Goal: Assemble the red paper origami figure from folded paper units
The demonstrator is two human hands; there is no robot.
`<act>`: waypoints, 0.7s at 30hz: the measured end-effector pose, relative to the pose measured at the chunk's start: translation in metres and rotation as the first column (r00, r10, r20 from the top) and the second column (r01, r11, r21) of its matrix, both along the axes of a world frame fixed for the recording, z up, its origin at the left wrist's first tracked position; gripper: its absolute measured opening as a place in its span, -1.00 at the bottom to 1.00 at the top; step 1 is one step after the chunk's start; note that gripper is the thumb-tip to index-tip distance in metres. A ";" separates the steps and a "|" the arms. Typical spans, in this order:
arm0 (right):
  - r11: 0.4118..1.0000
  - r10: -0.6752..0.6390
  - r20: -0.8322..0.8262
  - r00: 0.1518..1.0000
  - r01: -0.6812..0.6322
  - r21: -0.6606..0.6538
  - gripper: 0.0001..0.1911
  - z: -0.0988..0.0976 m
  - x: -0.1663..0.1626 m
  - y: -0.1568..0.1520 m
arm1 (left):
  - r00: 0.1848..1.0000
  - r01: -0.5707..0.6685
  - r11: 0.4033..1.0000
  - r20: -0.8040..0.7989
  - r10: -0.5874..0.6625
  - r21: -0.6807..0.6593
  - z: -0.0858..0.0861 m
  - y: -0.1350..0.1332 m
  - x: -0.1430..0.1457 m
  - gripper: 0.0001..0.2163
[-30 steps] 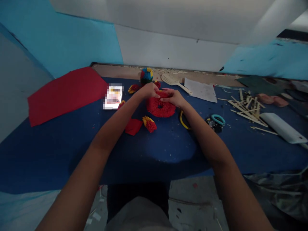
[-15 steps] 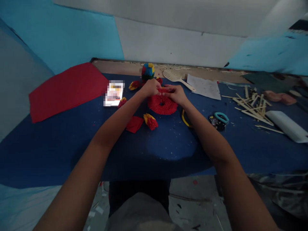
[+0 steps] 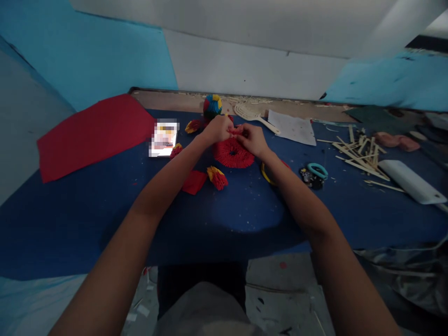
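Note:
A red ring of folded paper pieces (image 3: 234,155) lies on the blue table cover (image 3: 70,210). Above its far rim my left hand (image 3: 217,129) and my right hand (image 3: 252,138) meet, fingers pinched together on a small red paper piece (image 3: 235,131). Just beyond my hands stands a ball of red, blue and yellow folded paper (image 3: 212,106). Nearer me lie a red and yellow folded cluster (image 3: 217,178) and a flat red scrap (image 3: 194,181).
A large red sheet (image 3: 93,131) lies at the left, a card (image 3: 163,138) beside it. On the right are a yellow ring (image 3: 265,173), a teal ring (image 3: 317,170), wooden sticks (image 3: 360,154), a white paper (image 3: 293,129) and a white roll (image 3: 408,181).
My hands have stayed at the far rim of the red ring, drawing slightly closer together. The view has shifted a little.

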State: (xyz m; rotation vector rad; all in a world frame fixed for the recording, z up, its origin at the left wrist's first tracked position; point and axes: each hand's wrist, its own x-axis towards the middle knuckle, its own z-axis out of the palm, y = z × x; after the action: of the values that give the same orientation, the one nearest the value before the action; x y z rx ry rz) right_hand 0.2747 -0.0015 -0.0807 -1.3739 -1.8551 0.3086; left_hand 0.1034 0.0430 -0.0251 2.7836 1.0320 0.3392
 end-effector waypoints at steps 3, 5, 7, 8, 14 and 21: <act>1.000 -0.003 -0.014 1.000 0.003 -0.013 -0.85 -0.001 0.001 0.002 | 1.000 0.005 1.000 -0.002 -0.005 -0.023 0.002 -0.001 -0.002 -0.77; 0.998 0.015 -0.049 0.999 -0.018 -0.063 -0.79 -0.001 0.004 0.003 | 1.000 0.021 0.997 0.009 -0.020 -0.081 0.003 0.000 -0.005 -0.74; 0.989 0.043 -0.088 0.995 -0.055 -0.137 -0.66 0.001 0.008 0.002 | 0.999 0.041 0.990 0.000 -0.041 -0.136 0.002 0.002 -0.006 -0.63; 0.983 0.056 -0.100 0.993 -0.072 -0.171 -0.58 0.002 0.011 0.000 | 0.998 0.047 0.987 -0.022 -0.051 -0.152 0.001 0.003 -0.007 -0.54; 0.960 0.082 -0.037 0.996 -0.089 -0.265 -0.22 0.013 0.012 -0.013 | 0.971 -0.018 0.986 -0.238 -0.022 -0.163 -0.004 -0.001 0.001 -0.34; 0.971 0.071 0.136 0.988 -0.037 -0.236 -0.29 0.017 -0.007 -0.019 | 0.968 -0.040 0.988 -0.250 0.001 -0.151 0.003 -0.016 0.003 -0.40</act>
State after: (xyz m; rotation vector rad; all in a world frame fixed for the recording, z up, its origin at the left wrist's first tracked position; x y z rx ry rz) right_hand 0.2675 -0.0206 -0.0636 -1.5390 -2.0288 0.4798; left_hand 0.1069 0.0265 -0.0221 2.7241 1.0874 -0.0902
